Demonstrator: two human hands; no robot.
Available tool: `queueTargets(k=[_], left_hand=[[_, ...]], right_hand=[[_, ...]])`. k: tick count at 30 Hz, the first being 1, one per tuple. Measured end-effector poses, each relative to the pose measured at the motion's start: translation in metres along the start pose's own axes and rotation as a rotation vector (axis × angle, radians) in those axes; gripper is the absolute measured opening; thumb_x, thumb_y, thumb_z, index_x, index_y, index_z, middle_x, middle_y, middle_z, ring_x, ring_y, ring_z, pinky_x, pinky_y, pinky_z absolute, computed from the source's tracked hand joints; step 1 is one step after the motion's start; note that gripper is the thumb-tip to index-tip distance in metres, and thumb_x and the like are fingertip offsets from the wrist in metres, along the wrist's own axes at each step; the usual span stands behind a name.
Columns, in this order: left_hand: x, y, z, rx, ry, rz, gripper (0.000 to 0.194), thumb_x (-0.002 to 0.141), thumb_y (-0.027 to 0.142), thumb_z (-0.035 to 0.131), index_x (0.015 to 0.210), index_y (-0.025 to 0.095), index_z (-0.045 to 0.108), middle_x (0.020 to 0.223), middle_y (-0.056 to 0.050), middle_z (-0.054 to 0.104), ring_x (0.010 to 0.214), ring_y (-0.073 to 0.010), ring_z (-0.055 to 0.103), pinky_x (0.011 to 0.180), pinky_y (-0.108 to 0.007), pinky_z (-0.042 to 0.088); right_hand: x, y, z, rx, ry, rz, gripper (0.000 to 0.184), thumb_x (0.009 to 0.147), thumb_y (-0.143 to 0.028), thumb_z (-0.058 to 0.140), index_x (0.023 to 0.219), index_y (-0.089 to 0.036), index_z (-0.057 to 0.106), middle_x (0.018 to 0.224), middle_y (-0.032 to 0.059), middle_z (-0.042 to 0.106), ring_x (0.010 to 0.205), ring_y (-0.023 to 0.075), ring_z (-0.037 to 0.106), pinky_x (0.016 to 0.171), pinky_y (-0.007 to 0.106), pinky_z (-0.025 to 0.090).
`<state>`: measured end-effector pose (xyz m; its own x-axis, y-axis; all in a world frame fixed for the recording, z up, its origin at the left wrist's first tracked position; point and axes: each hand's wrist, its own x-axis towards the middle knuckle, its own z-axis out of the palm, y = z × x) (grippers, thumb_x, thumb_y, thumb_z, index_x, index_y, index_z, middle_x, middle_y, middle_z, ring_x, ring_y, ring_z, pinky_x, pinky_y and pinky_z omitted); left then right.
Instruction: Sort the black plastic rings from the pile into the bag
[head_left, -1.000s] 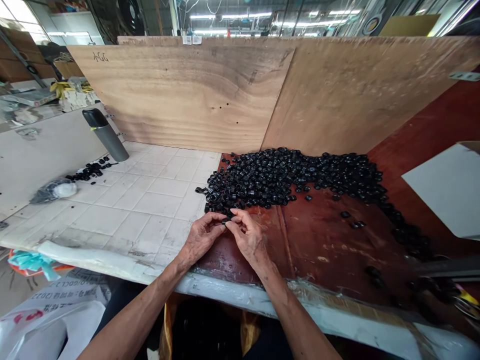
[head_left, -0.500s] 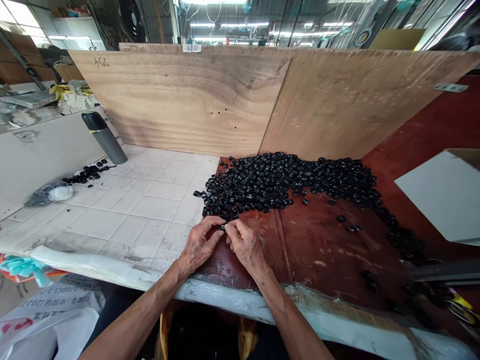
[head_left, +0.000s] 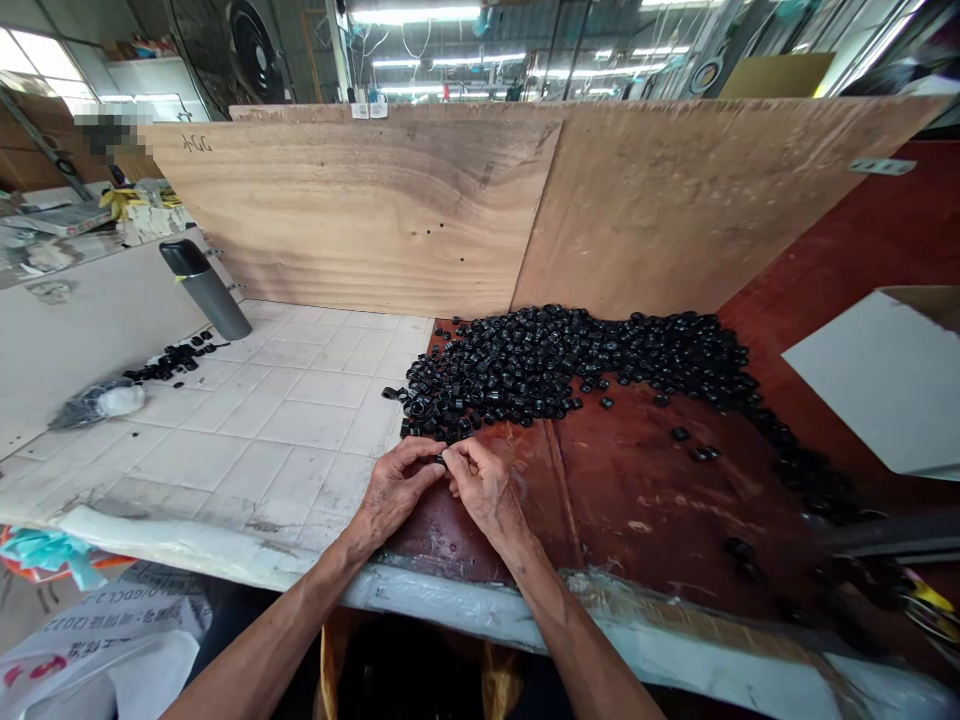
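My left hand [head_left: 390, 492] and my right hand [head_left: 484, 490] meet fingertip to fingertip near the front edge of the bench. Both pinch one small black ring-shaped part [head_left: 442, 460] between thumbs and forefingers. Just beyond the fingers lies a big heap of the same small black parts [head_left: 570, 360], spread over the dark red board [head_left: 637, 480] and spilling onto the white tiled surface [head_left: 285, 410]. Both wrists rest close to the bench's plastic-wrapped front edge [head_left: 465, 605].
Plywood boards [head_left: 375, 210] wall off the back and right. A grey flask [head_left: 202, 290] leans at the left, by a small pile of black parts [head_left: 169, 362] and a plastic bag [head_left: 97, 402]. A white sheet [head_left: 885, 390] lies at the right. Loose parts trail along the right side [head_left: 795, 460].
Both hands stay pinched together on the small part, with only slight finger movement. The camera has tipped a little, shifting the scene down and left.
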<state>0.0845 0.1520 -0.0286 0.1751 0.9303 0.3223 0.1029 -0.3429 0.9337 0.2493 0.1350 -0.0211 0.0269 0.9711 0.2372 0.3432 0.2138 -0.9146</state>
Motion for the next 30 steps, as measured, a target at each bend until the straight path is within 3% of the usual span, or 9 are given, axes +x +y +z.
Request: queueTargets(k=[7,14,19,22,25,30], left_hand=[[0.000,0.012,-0.001,-0.239,0.012,-0.217,0.027,0.079,0.032,0.082,0.103,0.019,0.077,0.104,-0.006,0.078,0.096,-0.0210,0.073,0.095,-0.037,0.058],[0.000,0.017,-0.001,-0.445,0.005,-0.355,0.033,0.074,0.032,0.087,0.101,0.017,0.074,0.090,-0.002,0.078,0.077,-0.0154,0.073,0.084,-0.032,0.060],[0.001,0.016,-0.001,-0.413,-0.002,-0.385,0.032,0.075,0.034,0.087,0.097,0.015,0.075,0.090,-0.004,0.078,0.072,-0.0143,0.072,0.078,-0.030,0.060],[0.001,0.013,-0.002,-0.412,-0.025,-0.410,0.030,0.079,0.036,0.084,0.097,0.014,0.075,0.082,-0.004,0.076,0.069,-0.0141,0.071,0.075,-0.029,0.060],[0.001,0.010,-0.001,-0.400,-0.026,-0.379,0.030,0.080,0.035,0.083,0.101,0.015,0.074,0.087,-0.004,0.075,0.072,-0.0141,0.070,0.078,-0.030,0.059],[0.001,0.004,0.001,-0.133,0.039,-0.075,0.020,0.079,0.031,0.082,0.095,0.020,0.075,0.104,-0.005,0.074,0.099,-0.0200,0.069,0.096,-0.036,0.056]], right_hand=[[-0.003,-0.006,-0.006,0.063,-0.015,-0.077,0.023,0.096,-0.034,0.055,0.107,-0.020,0.069,0.070,0.0002,0.069,0.060,0.0156,0.067,0.058,0.023,0.054],[0.000,0.000,-0.005,0.071,-0.018,-0.135,0.017,0.095,-0.030,0.059,0.101,-0.019,0.070,0.086,0.0052,0.073,0.068,0.0167,0.070,0.062,0.025,0.057],[0.001,0.004,-0.002,-0.062,0.041,-0.377,0.020,0.096,-0.018,0.052,0.101,-0.020,0.071,0.098,0.0088,0.072,0.093,0.0218,0.070,0.083,0.033,0.058],[0.002,0.007,-0.001,-0.064,0.045,-0.472,0.026,0.098,-0.014,0.048,0.106,-0.021,0.072,0.101,0.0095,0.071,0.096,0.0215,0.069,0.085,0.034,0.057],[0.002,0.009,0.000,-0.082,0.059,-0.447,0.025,0.099,-0.017,0.049,0.109,-0.021,0.071,0.100,0.0094,0.071,0.094,0.0212,0.070,0.084,0.032,0.057],[-0.001,0.009,0.001,-0.182,0.075,-0.282,0.020,0.101,-0.030,0.051,0.094,-0.020,0.068,0.082,0.0061,0.073,0.074,0.0195,0.068,0.072,0.029,0.053]])
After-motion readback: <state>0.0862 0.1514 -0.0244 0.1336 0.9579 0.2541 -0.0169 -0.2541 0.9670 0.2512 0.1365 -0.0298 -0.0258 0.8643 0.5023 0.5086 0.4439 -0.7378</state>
